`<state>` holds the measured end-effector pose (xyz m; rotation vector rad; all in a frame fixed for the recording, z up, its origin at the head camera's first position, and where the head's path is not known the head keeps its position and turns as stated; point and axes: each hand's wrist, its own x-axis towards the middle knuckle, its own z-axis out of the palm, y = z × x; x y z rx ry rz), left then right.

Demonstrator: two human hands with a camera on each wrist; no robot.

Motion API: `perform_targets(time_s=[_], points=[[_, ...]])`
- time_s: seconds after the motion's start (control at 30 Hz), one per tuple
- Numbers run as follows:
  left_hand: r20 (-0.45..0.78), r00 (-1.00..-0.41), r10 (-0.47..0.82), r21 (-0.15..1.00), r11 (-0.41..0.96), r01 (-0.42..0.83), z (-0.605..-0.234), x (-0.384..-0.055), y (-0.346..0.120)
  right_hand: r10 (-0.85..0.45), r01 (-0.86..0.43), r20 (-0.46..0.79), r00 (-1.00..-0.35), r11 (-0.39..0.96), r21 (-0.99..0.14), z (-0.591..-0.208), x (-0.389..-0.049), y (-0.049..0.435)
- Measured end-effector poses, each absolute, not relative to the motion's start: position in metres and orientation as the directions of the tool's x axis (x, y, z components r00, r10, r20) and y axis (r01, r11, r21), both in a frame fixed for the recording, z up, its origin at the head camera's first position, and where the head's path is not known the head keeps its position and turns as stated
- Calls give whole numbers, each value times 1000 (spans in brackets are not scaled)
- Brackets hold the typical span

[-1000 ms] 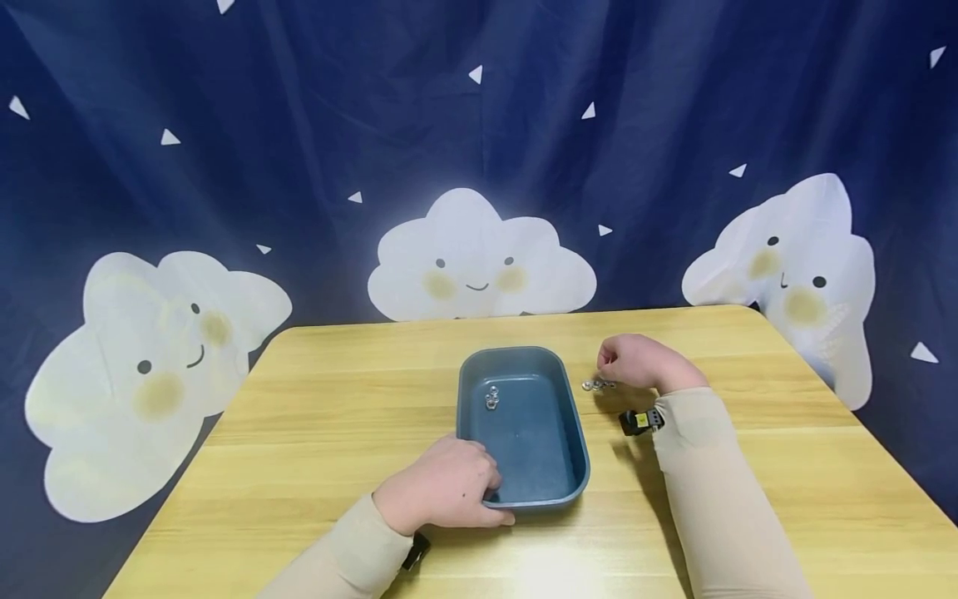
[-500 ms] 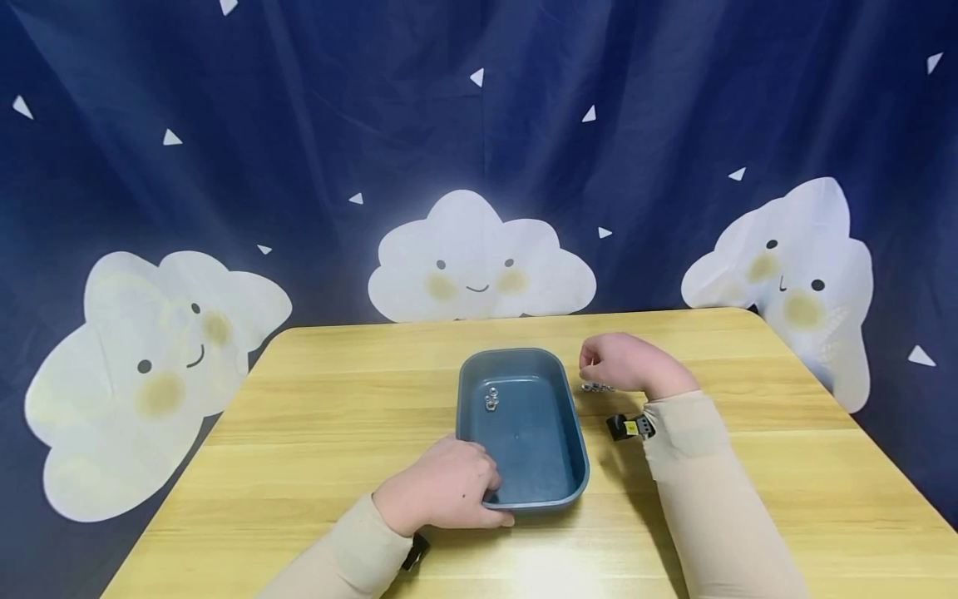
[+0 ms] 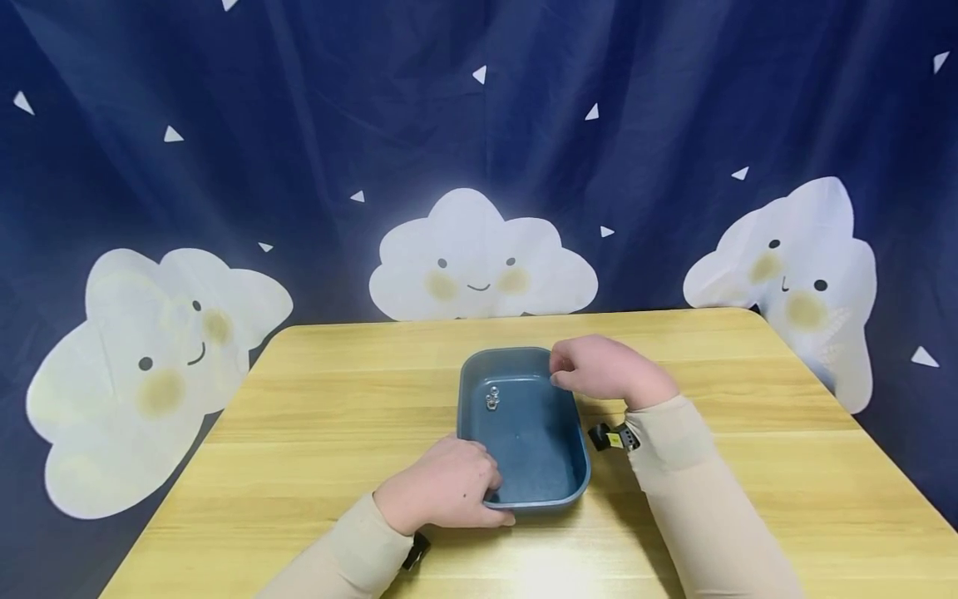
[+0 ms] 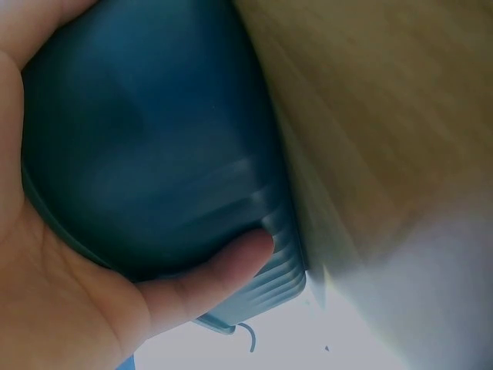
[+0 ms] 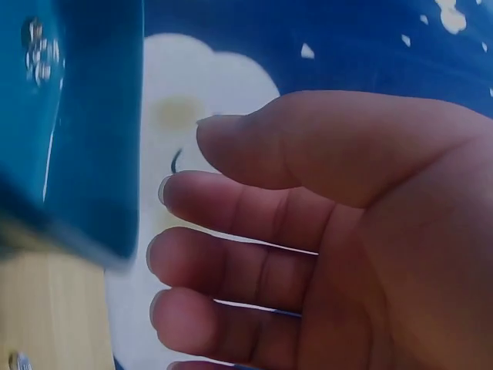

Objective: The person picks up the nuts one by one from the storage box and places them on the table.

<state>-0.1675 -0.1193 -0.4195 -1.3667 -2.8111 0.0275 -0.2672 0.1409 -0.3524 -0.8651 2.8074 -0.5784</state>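
The left hand [image 3: 445,487] grips the dark teal, round-cornered plastic tray [image 3: 531,441] at its near left corner, fingers hooked over the rim and thumb laid along the outer wall. That pinch probably keeps the tray from sliding on the pale yellow wood-grain table [image 3: 337,374], while the corner position leaves most of its floor uncovered. The tray rests flat between the two hands. Ahead of the left hand's fingers, inside near the left wall, sit a few small clear, shiny pieces [image 3: 491,398] in a tight bunch (too small to make out their exact shape), seemingly kept in by the walls alone. The right hand [image 3: 606,368] is at the tray's far right rim, its fingers half curled and thumb tip close to the index finger; whether anything tiny sits between them I cannot tell. Its raised wrist looks suited to clearing the rim. Outside the tray, on the right hand's side, another small shiny piece [image 5: 19,361] lies on the table.
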Motion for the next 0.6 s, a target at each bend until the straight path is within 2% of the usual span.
perform_targets(time_s=[0.33,0.6], points=[[8,-607,795,-21,607,794,-422,-169,-119,-633,-584,-19,-774,725,-365,-351,-256,106],[9,-603,798,-9,603,798,-420,-170,-119,-652,-615,-10,-758,720,-322,-354,-249,83]])
